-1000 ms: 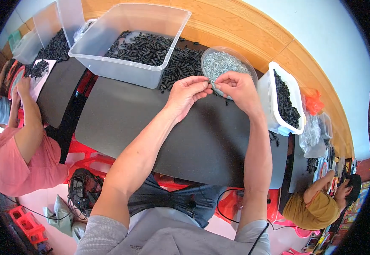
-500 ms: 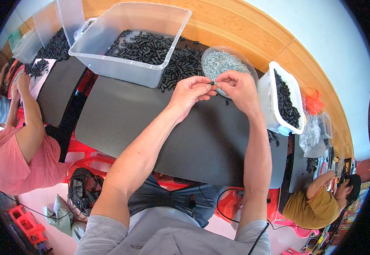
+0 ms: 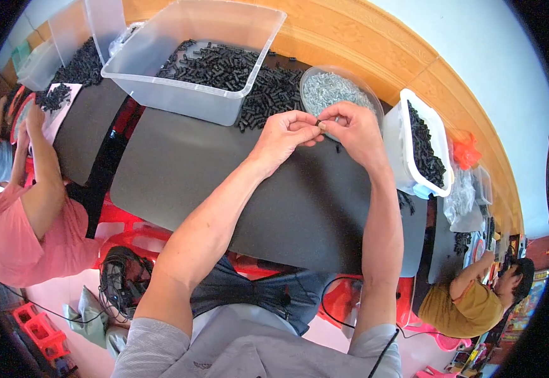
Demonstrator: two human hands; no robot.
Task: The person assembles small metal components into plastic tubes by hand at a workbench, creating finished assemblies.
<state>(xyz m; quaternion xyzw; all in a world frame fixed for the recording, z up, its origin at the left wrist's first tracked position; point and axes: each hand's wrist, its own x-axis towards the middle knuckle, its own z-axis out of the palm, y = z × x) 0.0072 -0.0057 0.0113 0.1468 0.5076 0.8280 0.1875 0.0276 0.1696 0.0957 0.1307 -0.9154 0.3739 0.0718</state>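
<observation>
Wearer's two hands [image 3: 282, 136] — one clear round bowl [image 3: 376, 104]

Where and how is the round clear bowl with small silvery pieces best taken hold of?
The round clear bowl is probably best gripped by its rim, at left and right, coming from above. It stands open, its bare wall shows beyond the silvery pieces on the right, and the right hand hides part of its near edge.

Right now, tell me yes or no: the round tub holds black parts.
No, the round tub shows silvery pieces, while black parts lie in the white bin.
</observation>
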